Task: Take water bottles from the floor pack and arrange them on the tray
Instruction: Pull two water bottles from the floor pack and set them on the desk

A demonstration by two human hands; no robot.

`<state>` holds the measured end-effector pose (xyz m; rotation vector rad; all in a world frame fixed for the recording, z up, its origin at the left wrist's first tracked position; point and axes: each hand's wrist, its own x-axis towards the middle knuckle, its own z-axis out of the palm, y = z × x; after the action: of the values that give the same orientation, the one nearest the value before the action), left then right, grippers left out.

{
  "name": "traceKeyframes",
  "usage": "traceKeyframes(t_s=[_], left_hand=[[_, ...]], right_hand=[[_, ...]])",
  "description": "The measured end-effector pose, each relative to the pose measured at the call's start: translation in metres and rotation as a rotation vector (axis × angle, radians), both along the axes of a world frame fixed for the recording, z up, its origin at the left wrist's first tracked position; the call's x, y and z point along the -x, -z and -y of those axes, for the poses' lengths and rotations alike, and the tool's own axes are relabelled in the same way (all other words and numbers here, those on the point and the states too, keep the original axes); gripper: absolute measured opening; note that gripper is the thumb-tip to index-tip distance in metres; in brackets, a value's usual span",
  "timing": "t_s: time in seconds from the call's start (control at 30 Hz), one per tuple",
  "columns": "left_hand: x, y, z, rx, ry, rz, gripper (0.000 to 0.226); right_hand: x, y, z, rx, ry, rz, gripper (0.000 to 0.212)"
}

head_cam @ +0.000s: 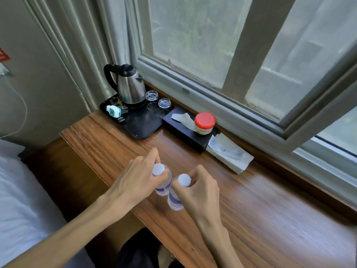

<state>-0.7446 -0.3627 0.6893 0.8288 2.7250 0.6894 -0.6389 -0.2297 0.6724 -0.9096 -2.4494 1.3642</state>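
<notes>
Two small clear water bottles with white caps and purple labels stand upright, side by side, on the wooden desk (pixel 251 209). My left hand (pixel 135 176) grips the neck of the left bottle (pixel 163 187). My right hand (pixel 201 188) grips the neck of the right bottle (pixel 174 201). The black tray (pixel 141 128) lies farther back at the desk's left corner, well apart from both bottles. The floor pack is out of view.
On the tray stand a steel kettle (pixel 129 88), two upturned glasses (pixel 164 103) and a small white-teal device (pixel 114 110). Right of it lies a black tissue box (pixel 185 134) with a red-lidded jar (pixel 204 122), then white packets (pixel 229 153). A window runs behind; a bed is at left.
</notes>
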Motion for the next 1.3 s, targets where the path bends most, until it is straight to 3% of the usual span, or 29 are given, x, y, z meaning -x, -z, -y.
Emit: traceKeyframes(t_s=[0.53,0.73,0.97,1.3], left_hand=[[0.188,0.025,-0.075,0.001,0.403,-0.019,0.025],[0.214,0.035,-0.094,-0.014,0.468,-0.054,0.029],[0.230,0.046,-0.106,-0.079,0.507,-0.067,0.031],[0.244,0.059,-0.106,-0.177,0.503,0.071,0.035]], right_hand=[[0.160,0.023,-0.020,-0.100,0.455,0.081,0.027],[0.185,0.026,-0.029,-0.137,0.475,0.071,0.036],[0.196,0.036,-0.035,-0.201,0.460,0.137,0.029],[0.203,0.045,-0.044,-0.164,0.465,0.146,0.036]])
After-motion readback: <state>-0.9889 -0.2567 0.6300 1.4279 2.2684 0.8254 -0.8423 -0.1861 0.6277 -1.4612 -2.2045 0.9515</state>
